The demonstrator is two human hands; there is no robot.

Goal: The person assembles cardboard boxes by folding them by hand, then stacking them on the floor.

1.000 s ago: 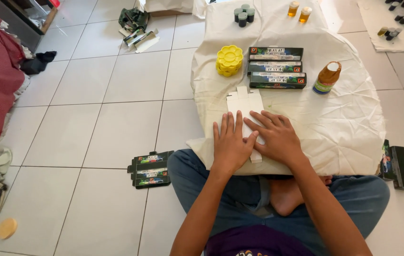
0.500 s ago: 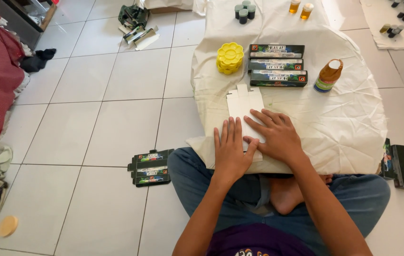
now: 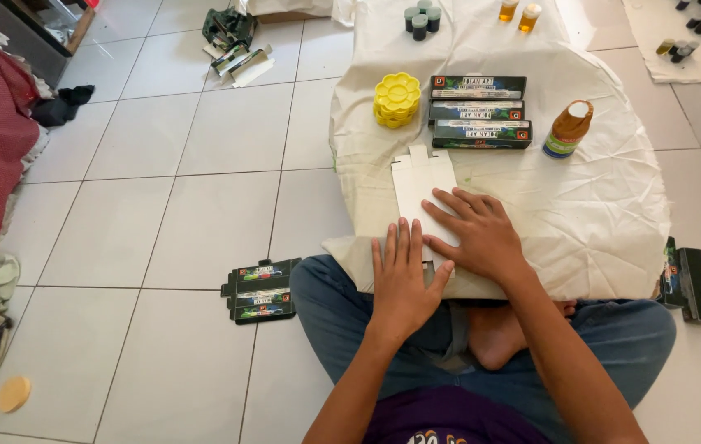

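A: Pressing flat on the work, both hands lie palm-down on a white cardboard blank (image 3: 426, 191) spread on the cloth-covered table (image 3: 614, 214). The left hand (image 3: 402, 278) covers the blank's near end at the table edge; the right hand (image 3: 480, 232) rests on its right side, just beside the left.

B: State of the fingers?

A: Extended and slightly spread on both hands; neither hand grips anything. They only bear down on the card.

B: What differs from the earlier views?

A: Little. A second ago the hands sat in almost the same place on the blank. The blank remains unfolded, its tabbed far end pointing away from the person. Judged from this, the flattening or creasing step is still in hand and no fold is yet raised.

B: Surroundings?

A: Beyond the blank stand a stack of yellow flower-shaped trays (image 3: 396, 99) and three dark printed boxes (image 3: 479, 111) in a row, with an amber bottle (image 3: 568, 130) to their right. Small dark jars (image 3: 421, 18) sit at the far end. On the tiled floor (image 3: 161, 205), left of the person's knee, lies a flattened printed carton (image 3: 261, 290); another dark box (image 3: 686, 279) rests at the right.
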